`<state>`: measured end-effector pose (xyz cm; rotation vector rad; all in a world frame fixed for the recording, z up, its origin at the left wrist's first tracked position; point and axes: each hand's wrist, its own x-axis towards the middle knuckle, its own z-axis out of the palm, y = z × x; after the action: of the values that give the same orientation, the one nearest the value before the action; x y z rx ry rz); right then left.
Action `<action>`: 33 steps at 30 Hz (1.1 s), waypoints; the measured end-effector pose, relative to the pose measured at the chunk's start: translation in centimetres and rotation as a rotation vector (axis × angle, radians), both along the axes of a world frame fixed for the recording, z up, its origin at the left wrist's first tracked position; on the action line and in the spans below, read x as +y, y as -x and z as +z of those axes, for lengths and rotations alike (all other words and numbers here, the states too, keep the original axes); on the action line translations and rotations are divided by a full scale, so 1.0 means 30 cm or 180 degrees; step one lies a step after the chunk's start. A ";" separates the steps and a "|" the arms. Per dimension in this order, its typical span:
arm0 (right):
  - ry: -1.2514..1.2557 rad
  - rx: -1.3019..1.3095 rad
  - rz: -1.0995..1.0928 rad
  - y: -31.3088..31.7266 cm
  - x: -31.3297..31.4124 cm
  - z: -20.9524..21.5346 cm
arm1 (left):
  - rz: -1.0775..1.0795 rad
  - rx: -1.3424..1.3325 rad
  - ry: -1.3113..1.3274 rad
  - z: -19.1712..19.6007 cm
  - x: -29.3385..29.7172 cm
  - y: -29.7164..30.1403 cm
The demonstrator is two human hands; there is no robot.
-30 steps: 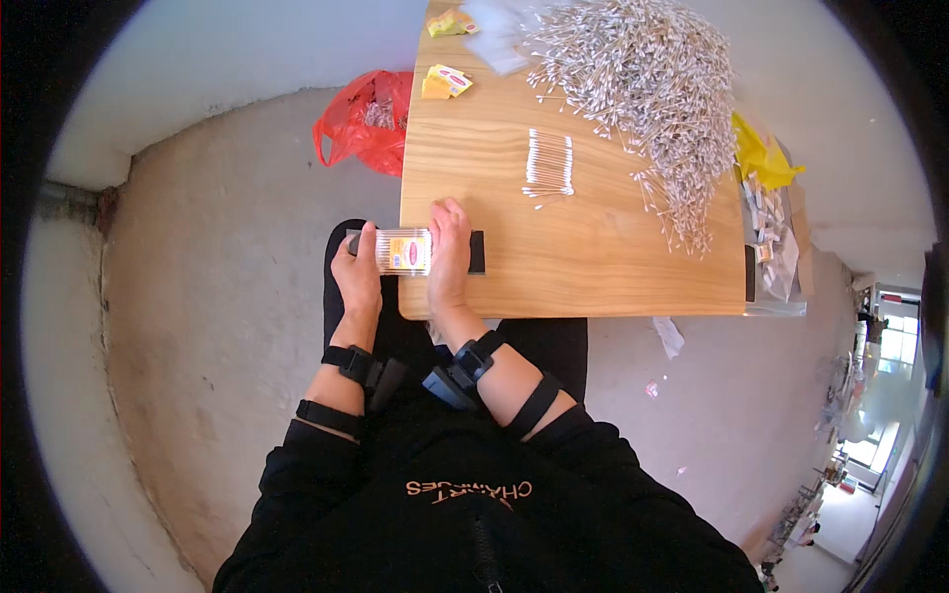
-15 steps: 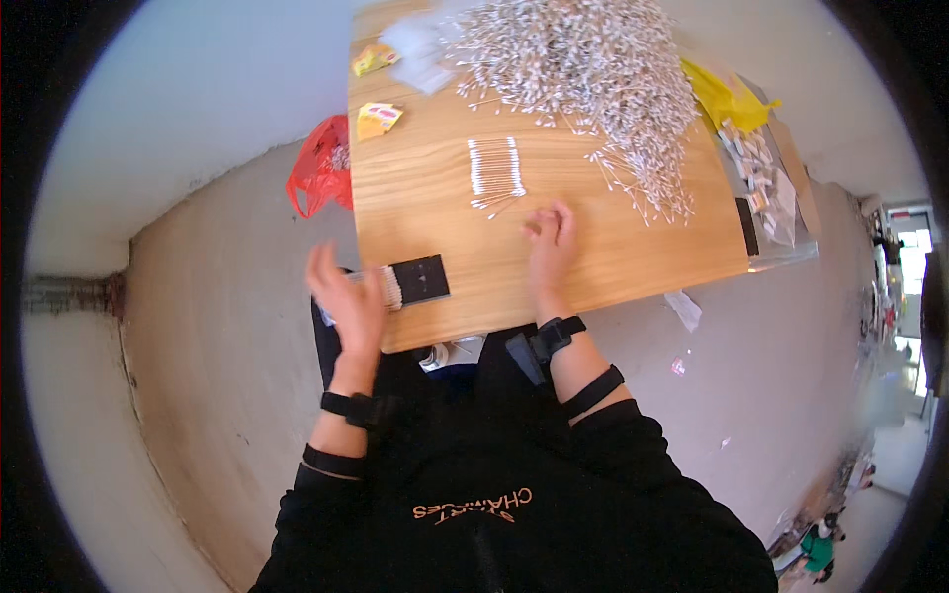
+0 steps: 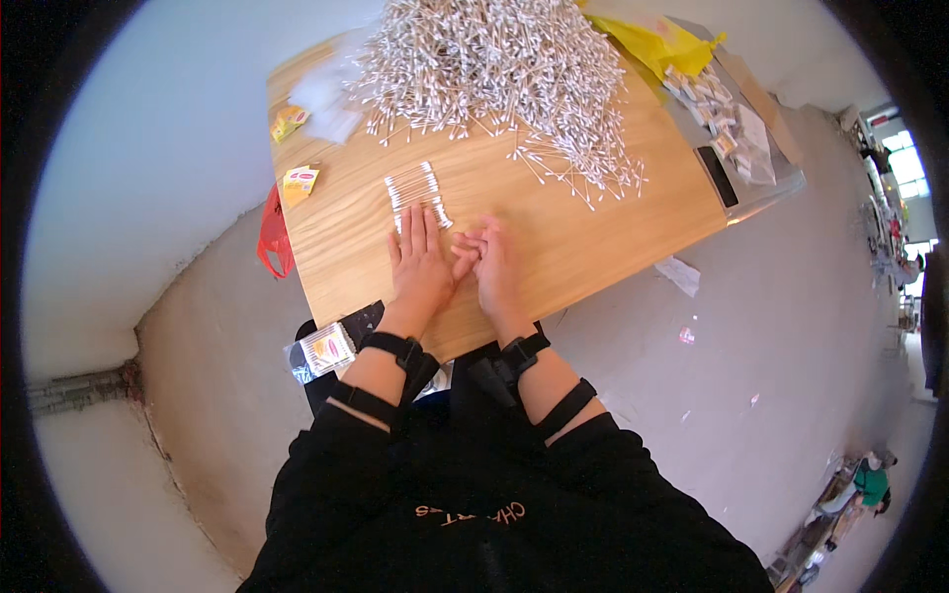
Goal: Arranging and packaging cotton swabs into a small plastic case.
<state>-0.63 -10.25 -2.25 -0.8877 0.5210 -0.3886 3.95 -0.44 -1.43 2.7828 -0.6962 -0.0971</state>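
Flat and open, the left hand [image 3: 420, 262] lies on the wooden table [image 3: 593, 237], fingertips touching a small row of cotton swabs [image 3: 415, 191]. Just right, the right hand [image 3: 494, 267] rests loosely curled, holding nothing visible. Farther off spreads the big swab pile [image 3: 504, 64].

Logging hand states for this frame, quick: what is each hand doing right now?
Left hand: open, flat on the table, fingertips at the row of cotton swabs.
Right hand: fingers loosely curled on the table; cannot tell if holding anything.
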 end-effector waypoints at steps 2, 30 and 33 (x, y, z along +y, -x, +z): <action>0.0064 -0.0076 -0.0062 0.005 0.003 -0.009 | -0.0358 -0.0173 -0.0068 0.003 0.031 0.040; 0.1240 -0.0395 0.0359 0.018 0.040 -0.059 | -0.0061 -0.0312 0.0168 0.061 0.181 0.248; 0.1601 -0.0292 0.0619 0.033 0.115 -0.042 | 0.0032 -0.0245 0.0502 0.054 0.217 0.238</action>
<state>-1.61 -6.81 -3.49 -1.3865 0.2482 -0.3865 -3.18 6.07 0.18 2.6501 -0.6771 0.0646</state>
